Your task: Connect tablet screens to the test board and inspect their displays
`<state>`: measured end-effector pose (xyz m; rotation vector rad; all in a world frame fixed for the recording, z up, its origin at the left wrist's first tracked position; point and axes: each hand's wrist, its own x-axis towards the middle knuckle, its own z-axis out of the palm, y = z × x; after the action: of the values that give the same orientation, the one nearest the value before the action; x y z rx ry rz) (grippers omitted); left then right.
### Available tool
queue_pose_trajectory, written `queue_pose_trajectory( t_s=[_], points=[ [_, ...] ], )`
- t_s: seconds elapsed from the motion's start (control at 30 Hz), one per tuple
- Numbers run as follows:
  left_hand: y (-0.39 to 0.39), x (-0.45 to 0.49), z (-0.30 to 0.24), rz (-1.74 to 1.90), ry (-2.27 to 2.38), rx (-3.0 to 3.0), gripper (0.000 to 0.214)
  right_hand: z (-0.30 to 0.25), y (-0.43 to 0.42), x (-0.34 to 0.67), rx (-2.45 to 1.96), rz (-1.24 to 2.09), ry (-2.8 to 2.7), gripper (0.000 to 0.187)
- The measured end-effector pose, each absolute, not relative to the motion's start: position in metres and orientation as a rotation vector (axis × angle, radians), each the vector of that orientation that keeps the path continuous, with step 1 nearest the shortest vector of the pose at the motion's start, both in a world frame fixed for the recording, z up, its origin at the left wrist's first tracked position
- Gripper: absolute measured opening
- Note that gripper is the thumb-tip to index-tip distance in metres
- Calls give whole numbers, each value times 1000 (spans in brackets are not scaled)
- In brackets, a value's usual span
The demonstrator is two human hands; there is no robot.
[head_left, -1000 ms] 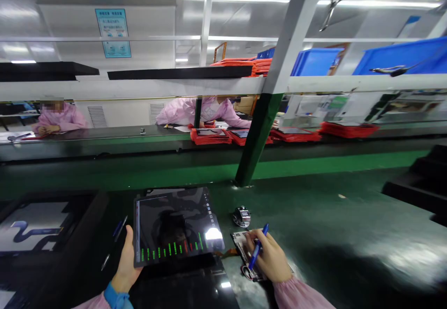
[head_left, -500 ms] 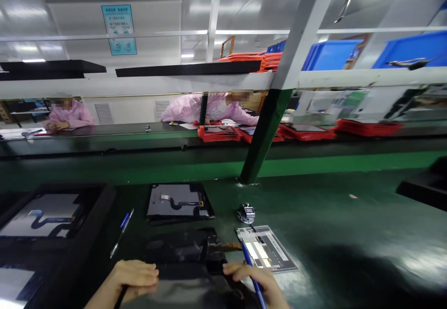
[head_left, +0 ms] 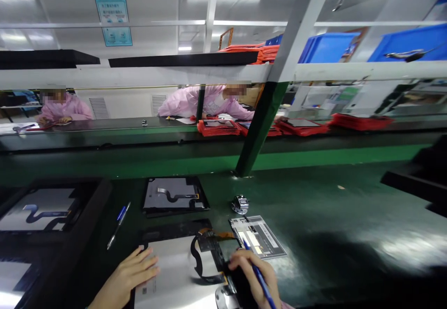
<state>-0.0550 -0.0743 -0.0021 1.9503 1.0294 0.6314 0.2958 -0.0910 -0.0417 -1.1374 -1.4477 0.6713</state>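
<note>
A display panel (head_left: 174, 272) lies in front of me, its silver back up, with a black ribbon cable (head_left: 196, 255) curving across it. My left hand (head_left: 129, 274) rests on its left edge, fingers stretched out and apart. A blue pen (head_left: 262, 285) is gripped in my right hand (head_left: 256, 267), whose fingertips are by the panel's right edge. Behind the panel's top edge, an orange-brown flex strip (head_left: 223, 235) reaches toward a smaller flat panel (head_left: 260, 237). A chrome tally counter (head_left: 240, 204) stands just behind that.
Another display panel (head_left: 174, 195) lies farther back. A pen (head_left: 118, 225) sits left of it, beside a black foam tray (head_left: 92, 211) holding panels. A green post (head_left: 256, 137) rises behind the counter. Across the bench, two people in pink work near red stacks (head_left: 218, 128).
The panel before me looked dark and now shows its silver back and ribbon cable. My left hand's fingers have spread out over its edge. The right hand still holds the pen.
</note>
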Motion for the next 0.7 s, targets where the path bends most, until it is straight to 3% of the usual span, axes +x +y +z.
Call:
queue_pose_trajectory(
  t_s=[0.1,0.33,0.43,0.6,0.7],
  points=[
    [-71,-52,-5,609,1010,2020,53,-43,-95,280,-1163,855,-1217,47],
    [-69,-48,3,350,1084,2263,82,-45,-78,270,-1373,830,-1140,53],
    [-68,-42,7,394,1120,2228,74,-42,-74,271,-1373,754,-1195,54],
    [-67,-13,21,690,1224,1826,38,-50,-73,270,-1392,632,-1228,56],
    [-63,12,28,769,1241,1575,37,-54,-72,269,-1410,609,-1202,56]
  ],
)
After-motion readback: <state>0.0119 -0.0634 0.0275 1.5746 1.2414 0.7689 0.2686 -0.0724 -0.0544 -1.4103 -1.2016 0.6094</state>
